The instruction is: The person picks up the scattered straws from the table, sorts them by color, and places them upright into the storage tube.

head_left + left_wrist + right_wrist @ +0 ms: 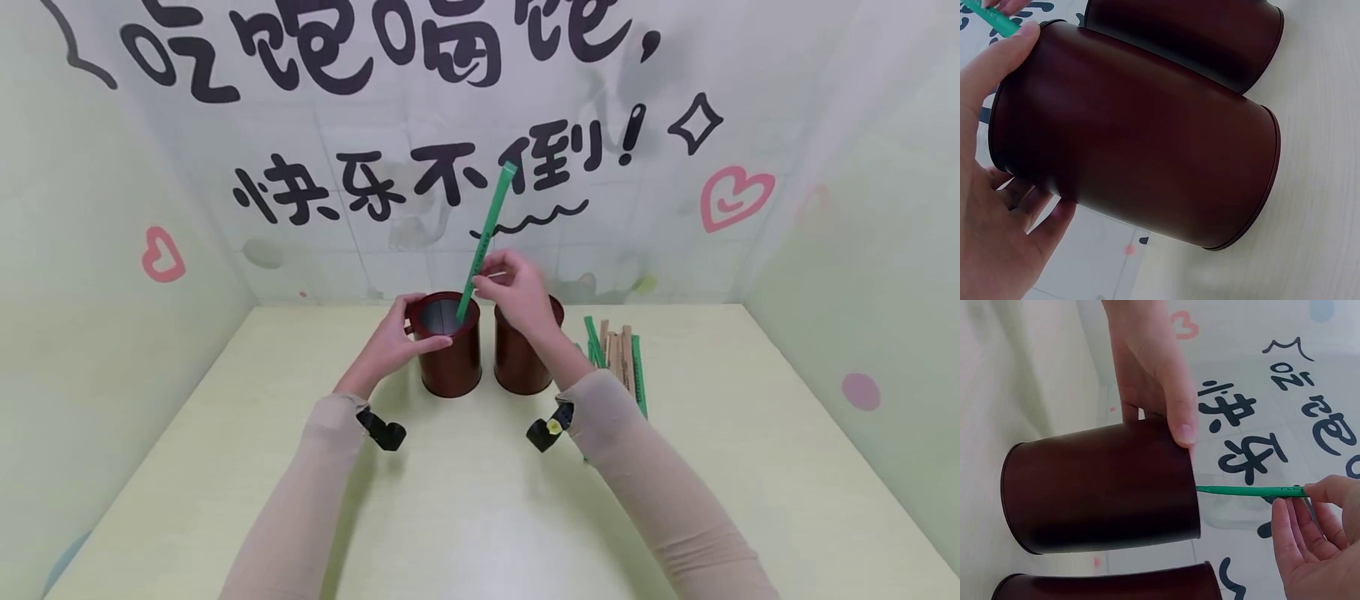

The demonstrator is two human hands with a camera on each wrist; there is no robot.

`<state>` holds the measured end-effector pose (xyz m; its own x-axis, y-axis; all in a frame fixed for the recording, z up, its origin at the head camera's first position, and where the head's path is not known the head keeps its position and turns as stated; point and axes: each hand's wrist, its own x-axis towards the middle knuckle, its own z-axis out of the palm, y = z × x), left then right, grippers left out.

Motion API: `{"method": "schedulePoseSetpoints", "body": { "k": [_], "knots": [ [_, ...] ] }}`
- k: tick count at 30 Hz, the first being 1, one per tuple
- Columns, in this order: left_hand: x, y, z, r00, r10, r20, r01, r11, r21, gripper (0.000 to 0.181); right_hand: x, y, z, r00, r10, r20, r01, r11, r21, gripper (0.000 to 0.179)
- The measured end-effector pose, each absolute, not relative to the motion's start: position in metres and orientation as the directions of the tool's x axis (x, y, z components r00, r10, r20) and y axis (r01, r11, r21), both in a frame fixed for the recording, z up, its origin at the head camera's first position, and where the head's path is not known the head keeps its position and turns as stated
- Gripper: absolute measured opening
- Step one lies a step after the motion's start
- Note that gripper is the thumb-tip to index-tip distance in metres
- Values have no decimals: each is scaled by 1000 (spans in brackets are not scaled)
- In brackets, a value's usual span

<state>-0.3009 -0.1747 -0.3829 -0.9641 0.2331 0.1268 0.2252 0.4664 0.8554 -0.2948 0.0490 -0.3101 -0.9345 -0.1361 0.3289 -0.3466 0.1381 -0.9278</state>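
Note:
My left hand point(393, 340) holds the left dark red-brown cylindrical container point(452, 367) near its top, the thumb at the rim and the fingers round the far side. The left wrist view shows this container's smooth side point(1141, 137) up close. My right hand point(519, 292) pinches a long, slim green wrapped stick point(491, 221) with print on it. The stick slants, its lower end at the container's open mouth. In the right wrist view that end of the green stick point(1241, 490) meets the rim. The inside of the container looks grey.
A second matching container point(520, 362) stands just right of the first, partly behind my right forearm. Several green and brown wrapped sticks point(627, 354) lie on the pale table point(465, 500) to the right. A wall point(420, 242) with black lettering rises behind the table.

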Motion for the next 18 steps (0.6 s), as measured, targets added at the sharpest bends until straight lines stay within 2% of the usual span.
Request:
{"method": "schedulePoseSetpoints", "body": {
  "k": [9,18],
  "knots": [
    [-298,-173,-386,-963,240,124,224,454,862,89,-293,56,-319,-947,-170,273,-315,322,-893,20],
    [-301,-173,-382,-965,233,118,219,472,854,89,-296,83,-310,-955,-160,251,-288,283,-915,26]
  ]
}}
